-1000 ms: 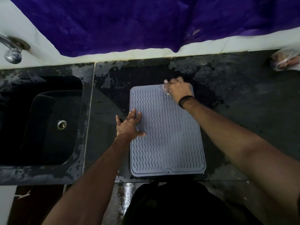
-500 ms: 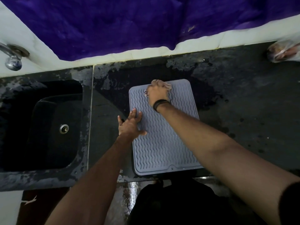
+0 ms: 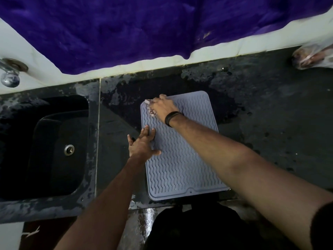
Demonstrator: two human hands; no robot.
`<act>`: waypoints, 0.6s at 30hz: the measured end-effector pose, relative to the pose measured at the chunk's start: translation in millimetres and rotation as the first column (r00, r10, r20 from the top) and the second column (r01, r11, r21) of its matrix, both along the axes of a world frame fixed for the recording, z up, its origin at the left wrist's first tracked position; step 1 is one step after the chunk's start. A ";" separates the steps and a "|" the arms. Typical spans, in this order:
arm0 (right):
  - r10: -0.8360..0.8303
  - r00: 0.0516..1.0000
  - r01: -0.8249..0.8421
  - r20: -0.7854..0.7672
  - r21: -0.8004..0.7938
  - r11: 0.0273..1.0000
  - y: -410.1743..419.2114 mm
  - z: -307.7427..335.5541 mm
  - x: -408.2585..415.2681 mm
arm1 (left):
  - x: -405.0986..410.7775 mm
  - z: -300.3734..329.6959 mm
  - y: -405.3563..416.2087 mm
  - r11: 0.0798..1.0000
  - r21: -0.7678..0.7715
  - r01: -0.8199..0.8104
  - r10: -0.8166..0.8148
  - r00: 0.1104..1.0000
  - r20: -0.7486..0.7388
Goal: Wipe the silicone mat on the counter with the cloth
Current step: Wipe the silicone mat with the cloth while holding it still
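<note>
A grey silicone mat (image 3: 182, 165) with wavy ridges lies on the dark counter (image 3: 270, 127), its long side running away from me. My right hand (image 3: 163, 106) presses a small pale cloth (image 3: 151, 110) onto the mat's far left corner; most of the cloth is hidden under the fingers. A black band circles that wrist. My left hand (image 3: 142, 144) lies flat with fingers spread on the mat's left edge, holding nothing.
A dark sink (image 3: 54, 148) with a metal drain is set into the counter at the left, a metal tap (image 3: 10, 73) above it. A clear plastic bag (image 3: 311, 57) sits at the far right. Purple fabric (image 3: 144, 27) hangs over the white wall behind.
My right hand has slid the cloth leftward along the mat's far edge, from the right corner to the left corner. My left hand has stayed on the mat's left edge.
</note>
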State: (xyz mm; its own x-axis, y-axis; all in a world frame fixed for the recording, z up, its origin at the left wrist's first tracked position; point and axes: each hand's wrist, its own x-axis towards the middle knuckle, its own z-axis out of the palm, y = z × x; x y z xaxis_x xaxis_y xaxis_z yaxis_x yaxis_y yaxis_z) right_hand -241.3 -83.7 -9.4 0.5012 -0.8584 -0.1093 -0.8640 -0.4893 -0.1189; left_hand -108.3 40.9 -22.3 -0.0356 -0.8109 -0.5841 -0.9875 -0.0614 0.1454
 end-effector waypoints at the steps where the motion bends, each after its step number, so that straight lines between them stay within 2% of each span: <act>1: -0.037 0.999 0.037 -0.006 -0.004 0.999 -1.8 0.3 -16.4 | 1.0 -0.3 0.3 1.000 0.000 0.001 -0.001 1.000 -0.006; 6: -0.260 0.965 0.259 -0.032 -0.009 0.966 -8.3 -0.9 -95.4 | 2.7 -3.4 2.3 1.000 -0.015 0.000 -0.001 1.000 -0.015; 10: -0.402 0.913 0.402 -0.064 -0.008 0.916 -1.3 2.5 -114.4 | 2.6 -3.9 2.1 1.000 -0.017 0.010 -0.010 1.000 -0.006; 13: -0.364 0.931 0.364 -0.008 0.065 0.929 27.9 0.5 -94.3 | 3.3 -5.5 2.6 1.000 -0.021 0.011 -0.012 1.000 -0.019; 18: -0.321 0.944 0.308 0.076 0.149 0.940 130.8 -7.7 -66.4 | 2.4 -7.8 1.0 1.000 -0.013 -0.005 0.004 0.999 -0.038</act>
State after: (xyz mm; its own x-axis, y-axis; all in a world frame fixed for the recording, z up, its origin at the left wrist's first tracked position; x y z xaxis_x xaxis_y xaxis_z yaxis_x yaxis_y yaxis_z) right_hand -307.8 47.1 -17.1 0.2222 -0.9548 -0.1974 -0.9520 -0.1687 -0.2555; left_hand -105.9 42.0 -30.1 -0.0537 -0.8189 -0.5714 -0.9810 -0.0635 0.1832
